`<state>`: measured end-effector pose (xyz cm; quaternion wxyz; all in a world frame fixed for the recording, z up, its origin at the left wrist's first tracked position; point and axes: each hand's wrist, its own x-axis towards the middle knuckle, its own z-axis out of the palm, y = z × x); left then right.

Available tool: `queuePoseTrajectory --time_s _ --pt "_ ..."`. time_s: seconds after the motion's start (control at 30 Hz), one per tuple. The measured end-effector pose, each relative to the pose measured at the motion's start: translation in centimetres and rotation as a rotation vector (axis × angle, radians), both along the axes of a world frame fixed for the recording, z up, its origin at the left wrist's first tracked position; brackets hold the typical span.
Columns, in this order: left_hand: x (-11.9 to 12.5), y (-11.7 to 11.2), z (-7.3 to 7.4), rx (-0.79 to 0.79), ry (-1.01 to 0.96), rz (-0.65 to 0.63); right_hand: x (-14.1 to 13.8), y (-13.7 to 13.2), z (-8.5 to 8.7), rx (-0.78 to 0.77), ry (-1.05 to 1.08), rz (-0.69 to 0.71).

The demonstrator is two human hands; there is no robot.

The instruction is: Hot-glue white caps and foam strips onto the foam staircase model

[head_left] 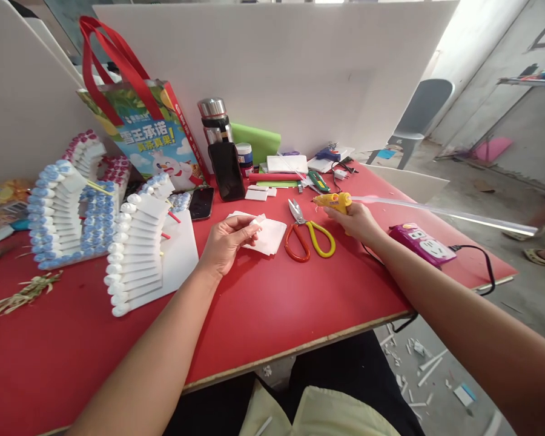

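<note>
My right hand (360,221) is wrapped round a yellow hot glue gun (332,201), its nozzle pointing left. A long clear glue stick (445,213) sticks out of the back of the gun. The fingers of my left hand (229,241) pinch a small white piece (257,223) that looks like folded paper or foam. Beneath that hand lies a stack of white sheets (272,236). Between my hands rest scissors (303,221) with one red and one yellow handle, blades slightly apart.
At left stand white fan-shaped pieces (138,248) and blue-tipped ones (59,212). Behind are a shopping bag (157,139), a thermos (214,118), a black phone-like object (227,171) and a flat phone (202,203). A purple power strip (420,242) sits near the right edge.
</note>
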<state>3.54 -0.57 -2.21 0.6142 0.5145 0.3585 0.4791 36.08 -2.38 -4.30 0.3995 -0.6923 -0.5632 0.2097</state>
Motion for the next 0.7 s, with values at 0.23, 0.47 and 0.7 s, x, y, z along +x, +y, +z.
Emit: queuePoseTrajectory --time_s 0.23,0.47,0.7 --pt "0.5 -0.7 0.5 -0.028 -0.065 -0.065 0.3 0.2 0.2 -0.082 -0.203 -0.015" --pt "0.5 -1.0 1.0 -0.061 -0.181 -0.124 1.0 -1.8 0.6 -0.144 -0.493 -0.032" --pt "0.4 -0.8 0.8 -0.066 -0.278 -0.137 0.4 -8.3 2.0 -0.049 -0.676 0.011"
